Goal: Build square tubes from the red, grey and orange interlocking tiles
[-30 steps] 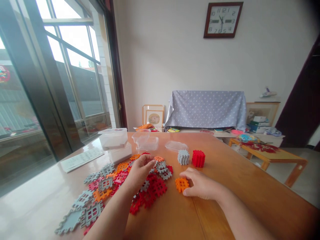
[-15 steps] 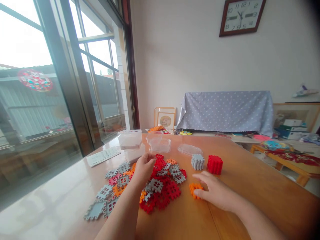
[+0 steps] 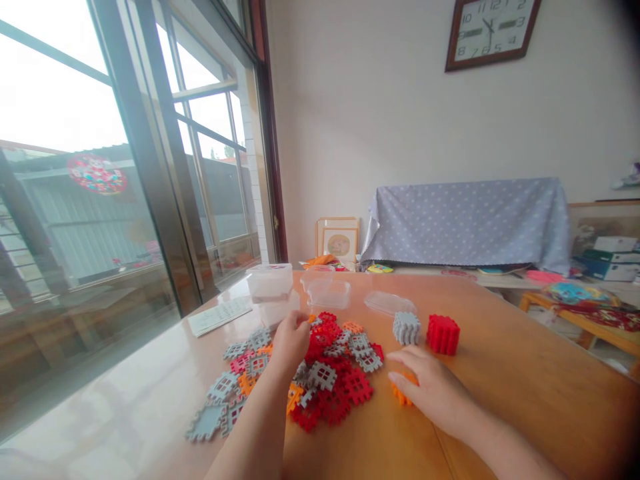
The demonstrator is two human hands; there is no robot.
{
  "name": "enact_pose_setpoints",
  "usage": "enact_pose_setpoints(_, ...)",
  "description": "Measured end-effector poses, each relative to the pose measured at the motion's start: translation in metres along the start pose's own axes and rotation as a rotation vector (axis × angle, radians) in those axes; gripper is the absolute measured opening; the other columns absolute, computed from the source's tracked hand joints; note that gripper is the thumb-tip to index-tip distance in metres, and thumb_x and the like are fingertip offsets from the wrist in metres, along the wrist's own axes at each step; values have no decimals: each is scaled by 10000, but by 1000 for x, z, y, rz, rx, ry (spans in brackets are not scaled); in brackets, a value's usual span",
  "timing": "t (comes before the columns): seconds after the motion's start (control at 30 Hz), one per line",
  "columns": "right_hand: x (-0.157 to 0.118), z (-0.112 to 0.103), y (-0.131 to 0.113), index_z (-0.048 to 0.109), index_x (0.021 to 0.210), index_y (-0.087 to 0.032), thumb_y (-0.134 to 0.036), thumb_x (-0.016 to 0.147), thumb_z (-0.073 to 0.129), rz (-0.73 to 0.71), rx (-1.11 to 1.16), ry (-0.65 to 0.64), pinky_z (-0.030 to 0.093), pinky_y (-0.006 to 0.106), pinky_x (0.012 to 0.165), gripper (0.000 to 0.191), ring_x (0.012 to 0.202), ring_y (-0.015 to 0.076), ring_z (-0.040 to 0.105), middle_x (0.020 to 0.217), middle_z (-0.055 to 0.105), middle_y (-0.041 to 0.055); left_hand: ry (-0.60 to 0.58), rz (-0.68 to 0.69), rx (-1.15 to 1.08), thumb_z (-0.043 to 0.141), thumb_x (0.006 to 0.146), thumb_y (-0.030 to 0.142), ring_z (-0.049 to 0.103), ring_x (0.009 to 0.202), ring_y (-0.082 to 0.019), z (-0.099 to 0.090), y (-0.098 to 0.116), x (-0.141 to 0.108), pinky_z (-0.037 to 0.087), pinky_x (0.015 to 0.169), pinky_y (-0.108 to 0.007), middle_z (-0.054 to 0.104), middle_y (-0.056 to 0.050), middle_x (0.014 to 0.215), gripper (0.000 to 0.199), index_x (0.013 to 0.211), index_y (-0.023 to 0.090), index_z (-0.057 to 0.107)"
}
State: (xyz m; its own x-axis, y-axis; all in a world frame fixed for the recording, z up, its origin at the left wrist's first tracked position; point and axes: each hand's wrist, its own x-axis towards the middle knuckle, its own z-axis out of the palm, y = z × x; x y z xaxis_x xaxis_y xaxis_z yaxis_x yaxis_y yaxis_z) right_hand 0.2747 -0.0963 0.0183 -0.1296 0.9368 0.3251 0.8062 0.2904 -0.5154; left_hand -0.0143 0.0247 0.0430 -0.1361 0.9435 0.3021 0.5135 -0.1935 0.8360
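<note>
My left hand (image 3: pixel 294 339) is over the far left part of a loose pile of notched plastic building tiles, its fingers pinched together. A bit of orange shows by the fingertips; whether they grip it is hidden. Red tiles (image 3: pixel 340 397), grey tiles (image 3: pixel 323 375) and orange tiles (image 3: pixel 247 385) overlap in the pile. To the right, my right hand (image 3: pixel 430 380) rests with fingers apart beside a small orange tile stack (image 3: pixel 404 395), thumb across its top. Beyond that hand stand a grey tile stack (image 3: pixel 407 328) and a red tile stack (image 3: pixel 443 335).
Clear plastic boxes (image 3: pixel 270 283) and an open clear container (image 3: pixel 330 295) stand at the table's far side. Near them lie a clear lid (image 3: pixel 387 303) and a printed sheet (image 3: pixel 220 316). A glass window wall (image 3: pixel 210 200) runs along the left.
The view has swung slightly left, so everything appears further right. My right thumb has come over the top of the orange stack. My left hand stays over the pile.
</note>
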Motion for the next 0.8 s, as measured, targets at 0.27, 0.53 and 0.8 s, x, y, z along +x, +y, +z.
enact_pose_setpoints(0.27,5,10,-1,668,1210,-252,-363,935,512,-16,-3,83,436,388,1060,335,1190,249,595,1218,669,75,232,-240,-498,572,735,272,609,915,-219,-9,-4,12,425,810,-321,679,-61,913,280,980,180,671)
enact_pose_setpoints(0.53,37,22,-24,658,1240,-266,-211,884,475,-62,10,-6,447,383,1061,405,1181,225,614,1245,675,56,194,-379,-722,613,694,355,635,843,-198,-8,-10,18,427,711,-304,680,-49,896,347,990,178,652)
enact_pose_setpoints(0.8,134,47,-20,663,1262,-216,-149,820,507,62,-109,-89,414,374,1075,474,1243,250,590,1305,667,108,143,-437,-824,621,684,356,630,852,-203,0,-10,18,404,657,-288,687,-57,916,340,976,184,647)
